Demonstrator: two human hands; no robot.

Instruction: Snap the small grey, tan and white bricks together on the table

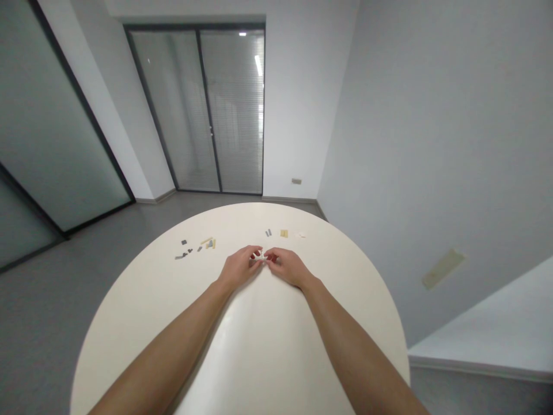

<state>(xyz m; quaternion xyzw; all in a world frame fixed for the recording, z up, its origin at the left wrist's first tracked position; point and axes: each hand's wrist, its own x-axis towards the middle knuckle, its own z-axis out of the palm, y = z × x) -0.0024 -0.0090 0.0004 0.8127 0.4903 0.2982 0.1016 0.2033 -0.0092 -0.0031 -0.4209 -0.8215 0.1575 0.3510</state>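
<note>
My left hand [238, 266] and my right hand [286, 266] meet over the middle of a round cream table [259, 346]. The fingertips of both pinch a tiny white piece [260, 257] between them, just above the tabletop. Both hands have their fingers curled closed around it. Beyond my hands lie a small grey piece [268, 233], a tan piece [284, 233] and a white piece [299, 234] in a row. To the left is a scatter of several small grey and tan pieces [196, 246].
The table's far edge curves just behind the small pieces. Grey floor surrounds it. Glass doors with blinds [216, 109] stand at the back, a glass wall [47, 127] on the left, a plain wall on the right. A white ledge [492, 328] sits low right.
</note>
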